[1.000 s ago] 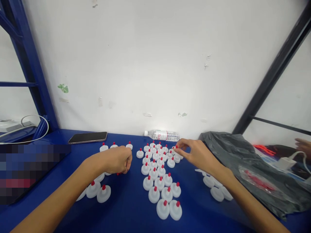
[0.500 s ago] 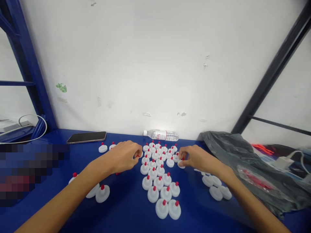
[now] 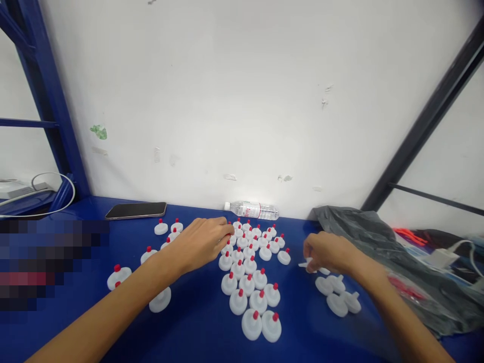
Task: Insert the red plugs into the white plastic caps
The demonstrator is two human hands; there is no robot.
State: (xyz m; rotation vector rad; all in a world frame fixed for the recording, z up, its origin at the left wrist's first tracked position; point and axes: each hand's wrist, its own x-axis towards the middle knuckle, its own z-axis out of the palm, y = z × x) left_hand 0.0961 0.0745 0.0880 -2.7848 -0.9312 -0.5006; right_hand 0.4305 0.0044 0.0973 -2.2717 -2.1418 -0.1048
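My left hand [image 3: 206,243] reaches to the left edge of a cluster of white round nozzle lids [image 3: 251,325] with red tips. Its fingers are pinched on a red-tipped lid there, mostly hidden behind the fingertips. Over on the right, my right hand [image 3: 328,252] is closed on a white nozzle lid [image 3: 308,264] with a bare spout and no red tip. Several more bare white lids [image 3: 336,305] lie just in front of that hand. Other red-tipped lids [image 3: 119,277] rest on the left, partly covered by my left forearm.
A phone [image 3: 136,210] lies at the back left of the blue table [image 3: 196,322]. A clear plastic bottle [image 3: 251,209] rests on its side against the white wall. Grey plastic sheeting [image 3: 359,237] with a bag of red pieces [image 3: 406,287] covers the right side.
My right hand has let go of a red-tipped lid at the cluster's right edge and moved right to a bare white lid. My left hand has shifted slightly right, against the cluster.
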